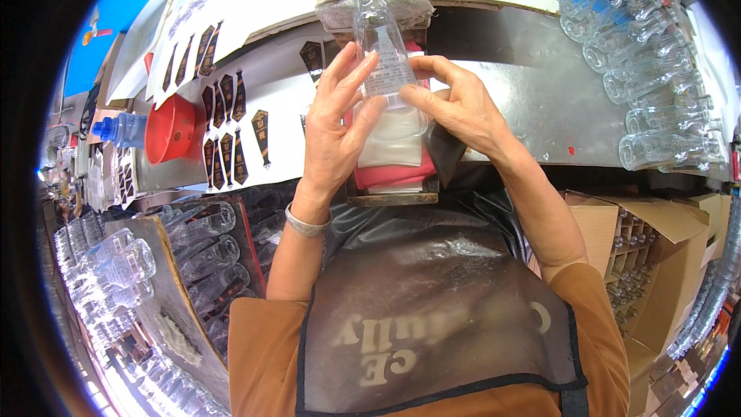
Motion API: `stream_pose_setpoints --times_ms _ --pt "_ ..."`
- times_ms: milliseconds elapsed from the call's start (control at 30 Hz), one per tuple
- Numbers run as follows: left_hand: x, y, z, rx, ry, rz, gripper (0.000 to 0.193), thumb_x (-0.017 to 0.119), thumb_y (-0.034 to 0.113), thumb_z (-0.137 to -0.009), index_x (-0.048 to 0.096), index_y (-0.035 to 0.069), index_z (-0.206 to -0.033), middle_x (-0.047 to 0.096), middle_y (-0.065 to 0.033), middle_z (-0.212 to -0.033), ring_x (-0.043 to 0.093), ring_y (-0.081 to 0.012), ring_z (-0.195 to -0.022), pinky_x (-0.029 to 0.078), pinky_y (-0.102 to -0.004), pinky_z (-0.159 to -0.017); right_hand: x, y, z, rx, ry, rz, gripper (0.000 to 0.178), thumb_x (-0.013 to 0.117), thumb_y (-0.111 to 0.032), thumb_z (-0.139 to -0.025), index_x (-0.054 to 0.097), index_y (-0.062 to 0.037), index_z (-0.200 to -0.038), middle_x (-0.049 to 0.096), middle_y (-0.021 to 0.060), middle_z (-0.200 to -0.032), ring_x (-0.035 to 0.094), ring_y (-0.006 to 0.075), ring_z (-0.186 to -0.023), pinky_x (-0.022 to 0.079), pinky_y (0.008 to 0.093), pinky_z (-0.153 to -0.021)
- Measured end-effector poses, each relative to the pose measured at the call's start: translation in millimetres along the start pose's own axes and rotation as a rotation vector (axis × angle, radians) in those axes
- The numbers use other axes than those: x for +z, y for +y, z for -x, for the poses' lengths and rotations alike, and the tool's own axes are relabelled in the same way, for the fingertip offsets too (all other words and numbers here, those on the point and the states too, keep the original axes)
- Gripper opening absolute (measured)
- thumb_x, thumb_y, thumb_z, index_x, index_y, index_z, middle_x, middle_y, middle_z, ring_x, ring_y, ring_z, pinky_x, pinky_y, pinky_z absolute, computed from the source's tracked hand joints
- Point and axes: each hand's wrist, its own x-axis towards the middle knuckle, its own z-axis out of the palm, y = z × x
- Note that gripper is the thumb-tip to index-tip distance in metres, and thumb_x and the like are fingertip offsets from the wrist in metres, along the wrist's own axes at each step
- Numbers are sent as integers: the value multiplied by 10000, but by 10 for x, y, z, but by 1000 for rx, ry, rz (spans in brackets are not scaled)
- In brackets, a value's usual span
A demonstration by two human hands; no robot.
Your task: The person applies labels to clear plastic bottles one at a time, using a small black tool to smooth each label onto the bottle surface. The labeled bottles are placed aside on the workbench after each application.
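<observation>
A clear glass bottle (377,31) lies on a low wooden stand (394,199), its neck pointing away from me. A see-through label with small print shows on its body. The far end of the bottle rests on a folded grey cloth (328,11); under its base are a white pad (394,156) and a red cloth (395,176). My left hand (333,108) holds the bottle's left side, fingers fairly straight and thumb near the base. From the right, my right hand (459,104) grips it with thumb and forefinger at the label's edge.
Dark tie-shaped labels (225,100) lie on white sheets at the left, near a red bowl (171,130) and a blue-capped jug (120,130). Glass bottles (656,77) line the table's right side. Below are a crate of bottles (212,251) at left and a divided carton (656,278) at right.
</observation>
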Motion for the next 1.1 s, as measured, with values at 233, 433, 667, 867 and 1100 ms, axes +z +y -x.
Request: stream_pose_setpoints --times_ms 233,433,667,867,1100 --pt "2 -2 -8 -2 -4 5 494 716 114 -907 615 159 -1389 453 -152 -1517 509 -297 -1349 517 -419 -996 -8 -8 5 6 -3 -10 504 696 -195 -939 536 67 -1338 627 99 -1220 669 109 -880 517 247 -765" --pt "3 7 -11 -14 -1 12 495 714 111 -907 614 157 -1390 449 -154 -1522 506 -298 -1353 516 -423 -998 -2 -2 -5 9 -4 -41 507 703 -196 -934 538 62 -1337 635 101 -1226 676 113 -885 525 253 -765" --pt "-1 12 -2 -16 1 -6 487 704 113 -912 616 161 -1389 456 -151 -1520 512 -297 -1348 518 -418 -992 -131 141 -56 49 132 -155 365 649 -235 -983 624 40 -1221 704 121 -1072 638 99 -717 518 237 -678" --pt "22 -1 -5 11 20 -43 490 703 104 -908 620 166 -1387 464 -151 -1516 525 -297 -1334 524 -387 -970 -395 290 -127 119 377 -626 332 614 -245 -990 620 38 -1162 684 84 -1003 644 115 -883 528 256 -779" --pt "37 49 5 -1 33 -71 488 706 90 -900 627 155 -1378 466 -161 -1511 531 -300 -1327 517 -392 -979 -359 -267 -127 -159 106 -135 318 667 -161 -950 610 6 -1214 672 40 -1062 615 82 -955 514 229 -844"
